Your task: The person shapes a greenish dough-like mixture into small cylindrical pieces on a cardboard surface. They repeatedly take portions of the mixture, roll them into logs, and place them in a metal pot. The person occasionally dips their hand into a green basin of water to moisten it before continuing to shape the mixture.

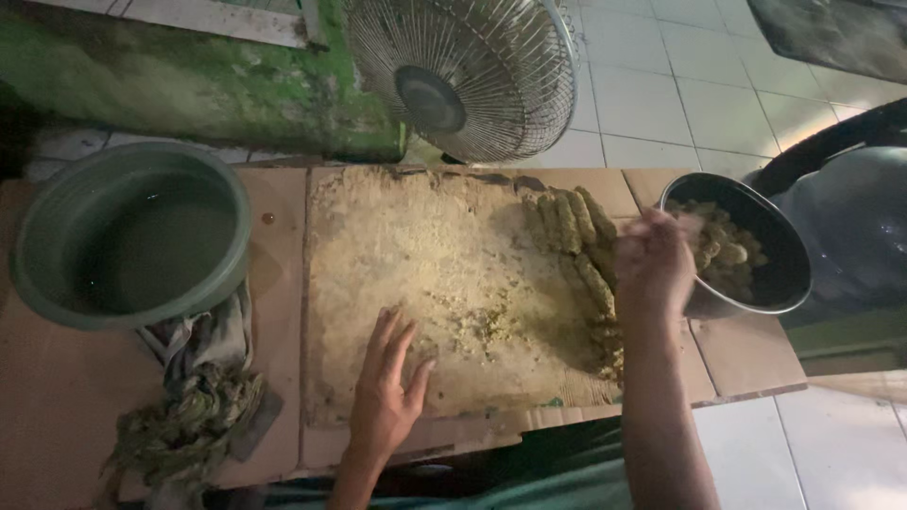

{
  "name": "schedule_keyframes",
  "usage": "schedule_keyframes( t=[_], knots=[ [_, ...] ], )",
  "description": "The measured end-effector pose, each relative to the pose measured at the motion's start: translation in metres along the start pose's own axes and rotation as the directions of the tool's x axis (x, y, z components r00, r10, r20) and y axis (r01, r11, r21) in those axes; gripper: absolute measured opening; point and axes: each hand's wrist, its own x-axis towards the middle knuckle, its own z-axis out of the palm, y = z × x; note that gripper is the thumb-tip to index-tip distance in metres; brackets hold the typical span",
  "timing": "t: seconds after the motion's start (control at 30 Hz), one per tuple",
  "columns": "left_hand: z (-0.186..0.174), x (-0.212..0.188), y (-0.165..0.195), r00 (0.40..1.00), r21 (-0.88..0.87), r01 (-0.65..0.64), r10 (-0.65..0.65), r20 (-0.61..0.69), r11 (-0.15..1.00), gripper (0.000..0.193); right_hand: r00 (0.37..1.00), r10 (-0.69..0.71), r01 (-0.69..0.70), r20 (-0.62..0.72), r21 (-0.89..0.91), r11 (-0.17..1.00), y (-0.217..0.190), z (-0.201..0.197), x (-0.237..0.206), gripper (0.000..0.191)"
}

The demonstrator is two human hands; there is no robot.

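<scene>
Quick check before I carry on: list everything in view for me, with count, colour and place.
Basin: one, grey-green, far left, holds water.
Rag: one, dirty, twisted, below the basin.
Board: one, tan, crumb-covered, centre.
Rolled pieces: several, yellow-green, board's right side.
Metal bowl: one, dark, right, holds more pieces.
Cardboard: brown sheets under everything.
Fan: one, wire-grilled, top centre.
Left hand: flat on the board's lower edge.
Right hand: closed, blurred, at the bowl's rim.

Light: dim, brightest on the white floor tiles (661,85) at top.
Shadows: deep at left and lower edges.
Blur: right hand (654,264) smeared.
Edges: slightly bowed.
</scene>
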Motion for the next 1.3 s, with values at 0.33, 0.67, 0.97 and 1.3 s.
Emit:
schedule_keyframes(
  t=[0.33,0.67,0.97,1.3],
  knots=[
    [0.003,-0.003,-0.006,1.0,-0.03,0.003,-0.003,-0.005,1.0,0.051,0.977,0.191,0.144,0.096,-0.956,-0.257,0.031,0.036,0.077,0.098],
    [0.005,-0.003,-0.015,0.999,-0.021,0.04,-0.04,0.004,0.999,0.056,0.875,0.466,-0.068,-0.132,-0.986,-0.153,0.047,0.034,0.113,0.106],
    [-0.007,0.004,0.0,0.993,-0.036,0.096,-0.093,0.073,0.995,0.054,0.738,0.614,0.402,0.28,-0.913,-0.068,0.066,0.063,0.097,0.044],
    [-0.003,0.001,-0.002,0.997,-0.061,0.081,-0.08,0.018,0.995,0.053,0.381,0.655,0.738,0.652,-0.642,0.209,0.119,0.11,0.06,0.078]
  ],
)
